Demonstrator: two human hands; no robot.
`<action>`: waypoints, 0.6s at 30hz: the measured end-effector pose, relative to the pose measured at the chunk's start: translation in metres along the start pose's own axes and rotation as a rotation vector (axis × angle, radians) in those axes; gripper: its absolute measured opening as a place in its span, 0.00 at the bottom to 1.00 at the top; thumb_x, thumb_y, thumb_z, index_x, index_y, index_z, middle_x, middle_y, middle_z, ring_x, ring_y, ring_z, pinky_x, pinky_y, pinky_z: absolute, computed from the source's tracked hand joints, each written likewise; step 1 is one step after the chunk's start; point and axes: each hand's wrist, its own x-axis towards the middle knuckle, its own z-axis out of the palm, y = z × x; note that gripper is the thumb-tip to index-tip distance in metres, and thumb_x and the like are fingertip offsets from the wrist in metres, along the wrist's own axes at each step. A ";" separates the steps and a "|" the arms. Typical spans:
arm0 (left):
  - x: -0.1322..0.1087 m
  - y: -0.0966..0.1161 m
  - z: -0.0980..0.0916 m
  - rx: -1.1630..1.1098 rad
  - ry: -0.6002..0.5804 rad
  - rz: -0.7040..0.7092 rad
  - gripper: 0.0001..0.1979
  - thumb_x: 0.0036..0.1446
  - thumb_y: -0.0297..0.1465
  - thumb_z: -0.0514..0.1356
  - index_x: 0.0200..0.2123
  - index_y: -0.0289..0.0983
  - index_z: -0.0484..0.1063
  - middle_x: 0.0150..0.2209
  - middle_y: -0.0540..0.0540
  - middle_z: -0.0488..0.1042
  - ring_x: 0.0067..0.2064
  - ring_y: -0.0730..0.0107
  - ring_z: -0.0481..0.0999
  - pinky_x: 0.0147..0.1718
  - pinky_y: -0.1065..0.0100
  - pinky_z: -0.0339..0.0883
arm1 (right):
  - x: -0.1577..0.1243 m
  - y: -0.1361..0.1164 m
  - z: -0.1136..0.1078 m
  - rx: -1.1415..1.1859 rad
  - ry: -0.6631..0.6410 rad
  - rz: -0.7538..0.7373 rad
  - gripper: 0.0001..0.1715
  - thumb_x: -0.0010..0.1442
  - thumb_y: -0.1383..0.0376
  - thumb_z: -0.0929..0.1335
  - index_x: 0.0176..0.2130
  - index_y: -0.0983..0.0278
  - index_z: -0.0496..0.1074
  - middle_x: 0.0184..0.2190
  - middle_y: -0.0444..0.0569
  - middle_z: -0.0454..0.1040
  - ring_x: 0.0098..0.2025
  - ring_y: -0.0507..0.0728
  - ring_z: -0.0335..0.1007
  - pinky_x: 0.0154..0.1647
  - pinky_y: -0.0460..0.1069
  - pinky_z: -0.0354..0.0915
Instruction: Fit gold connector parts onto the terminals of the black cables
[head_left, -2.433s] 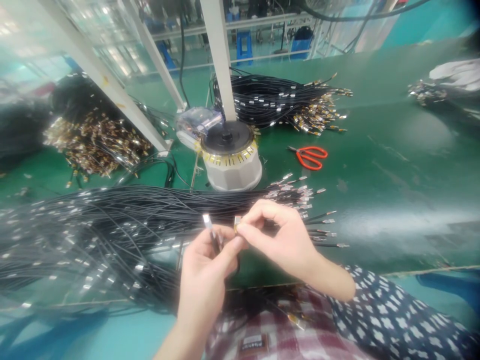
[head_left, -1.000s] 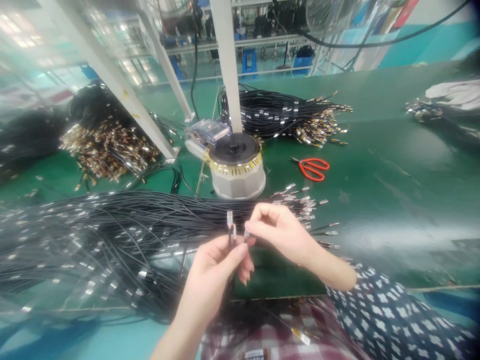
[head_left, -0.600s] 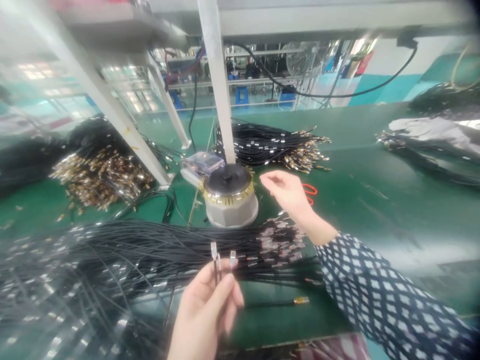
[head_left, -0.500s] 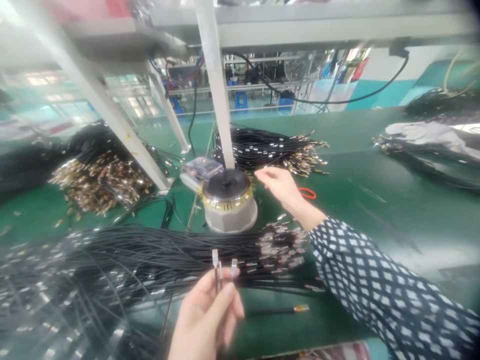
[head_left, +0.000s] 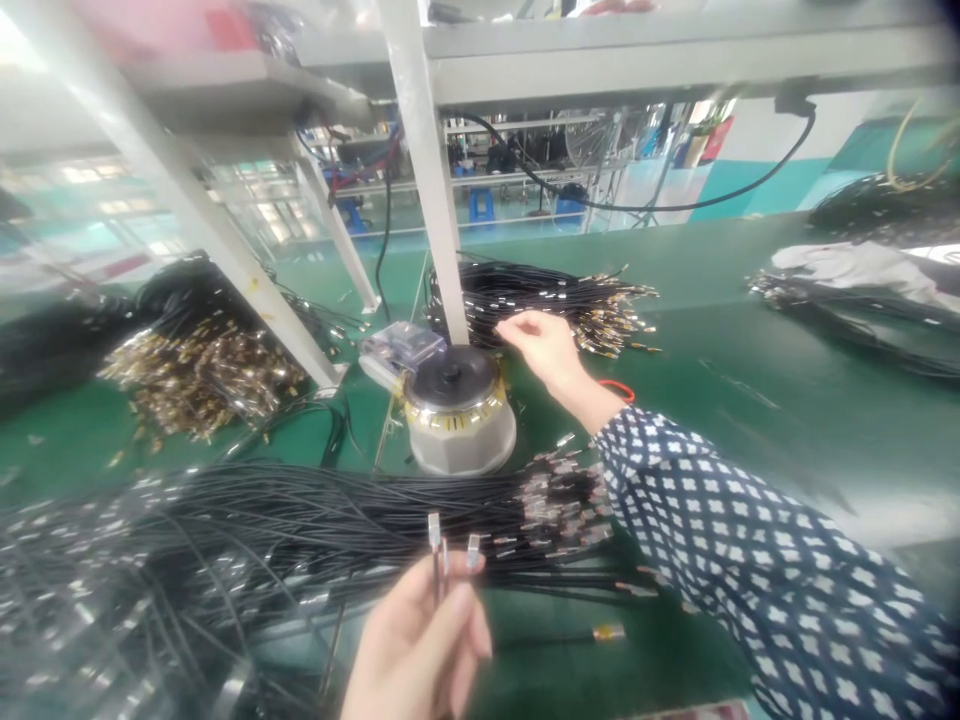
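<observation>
My left hand (head_left: 420, 650) is at the bottom centre, closed on the ends of a few thin black cables (head_left: 437, 545) whose silver metal tips stick up above my fingers. My right hand (head_left: 541, 345) reaches far forward to the right rim of the round grey dispenser (head_left: 459, 405), which has a black top and a ring of gold tape pieces. Its fingers are curled toward the rim; whether they hold anything I cannot make out. A large bundle of black cables (head_left: 262, 520) with silver ends lies across the green table under my left hand.
Red-handled scissors (head_left: 619, 388) lie partly hidden behind my right forearm. Another cable bundle with gold ends (head_left: 555, 300) lies behind the dispenser, and a heap of gold connectors (head_left: 202, 370) sits at left. White frame posts (head_left: 427, 170) rise from the green table (head_left: 787, 400).
My right hand left the cable ends and reached forward to the dispenser's rim. My left hand kept hold of the cable ends and sank lower in view as the camera tilted up.
</observation>
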 end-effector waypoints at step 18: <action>-0.010 0.012 0.007 -0.086 0.128 0.094 0.17 0.52 0.38 0.67 0.41 0.36 0.72 0.21 0.50 0.74 0.15 0.81 0.61 0.15 0.77 0.49 | -0.111 -0.026 -0.012 0.419 -0.268 0.117 0.05 0.55 0.64 0.73 0.34 0.63 0.76 0.35 0.46 0.78 0.38 0.53 0.73 0.45 0.50 0.68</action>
